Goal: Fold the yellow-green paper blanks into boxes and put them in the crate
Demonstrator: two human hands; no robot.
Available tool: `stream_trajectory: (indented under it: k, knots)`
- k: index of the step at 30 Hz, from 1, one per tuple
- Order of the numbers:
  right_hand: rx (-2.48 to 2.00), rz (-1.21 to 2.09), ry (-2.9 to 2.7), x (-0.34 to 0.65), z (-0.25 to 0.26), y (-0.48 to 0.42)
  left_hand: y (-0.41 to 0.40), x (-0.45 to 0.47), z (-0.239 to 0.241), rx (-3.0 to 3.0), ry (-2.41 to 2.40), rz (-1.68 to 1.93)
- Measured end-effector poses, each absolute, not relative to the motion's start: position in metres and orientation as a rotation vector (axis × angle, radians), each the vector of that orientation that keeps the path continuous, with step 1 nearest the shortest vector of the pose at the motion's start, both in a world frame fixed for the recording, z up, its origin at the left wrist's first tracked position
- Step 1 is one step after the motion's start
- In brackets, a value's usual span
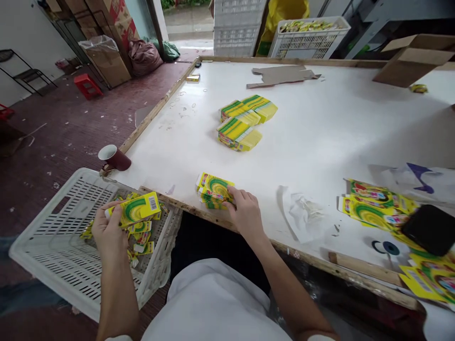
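Observation:
Over the basket, my left hand (pixel 108 232) grips a small flat yellow and green carton (pixel 138 209), its barcode end pointing right. My right hand (pixel 245 208) is at the table's front edge, thumb and fingers closed on the right end of a short stack of similar flat cartons (pixel 215 189). The white plastic basket (pixel 64 251) stands below my left hand, with many small yellow and green packets (pixel 142 237) inside. Farther up the table lie several yellow and green carton bundles (pixel 238 132), leaning against one another.
A dark red mug (pixel 115 157) stands on the table's left corner. Crumpled white paper (pixel 302 213) lies right of my right hand. At the far right are more flat cartons (pixel 373 208), a black object (pixel 432 229) and a tape roll (pixel 387 247). A cardboard box (pixel 408 64) stands behind.

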State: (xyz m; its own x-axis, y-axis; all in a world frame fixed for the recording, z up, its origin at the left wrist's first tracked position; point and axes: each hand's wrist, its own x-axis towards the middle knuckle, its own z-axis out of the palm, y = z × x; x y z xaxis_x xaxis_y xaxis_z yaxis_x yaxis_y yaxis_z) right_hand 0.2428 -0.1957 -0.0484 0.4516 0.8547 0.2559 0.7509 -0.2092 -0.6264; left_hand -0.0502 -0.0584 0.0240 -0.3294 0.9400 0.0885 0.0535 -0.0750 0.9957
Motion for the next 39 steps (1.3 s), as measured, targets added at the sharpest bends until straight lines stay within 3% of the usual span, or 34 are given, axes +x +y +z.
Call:
stream_trajectory:
  k: [8, 14, 22, 28, 35, 39]
  knots:
    - [-1.912, 0.121, -1.282, 0.240, -0.029, -0.200, -0.045, -0.083, 0.013, 1.745, 1.951, 1.370]
    - [-1.524, 0.403, -1.308, 0.203, -0.003, -0.203, -0.111, 0.029, 0.000, 1.223, 0.771, 1.080]
    - [-1.100, 0.804, -1.160, 0.168, -0.004, -0.217, -0.132, 0.095, 0.024, 0.690, 0.585, 1.208]
    - [-1.193, 0.605, -1.254, 0.170, -0.015, -0.204, -0.129, 0.090, 0.020, 0.714, 0.745, 1.305]
    - [-1.186, 0.685, -1.022, 0.192, -0.008, -0.201, -0.135, 0.088, -0.002, 0.794, 0.875, 1.293]
    - [-1.258, 0.507, -1.175, 0.212, 0.001, -0.212, -0.115, 0.059, 0.006, 0.946, 0.833, 1.062]
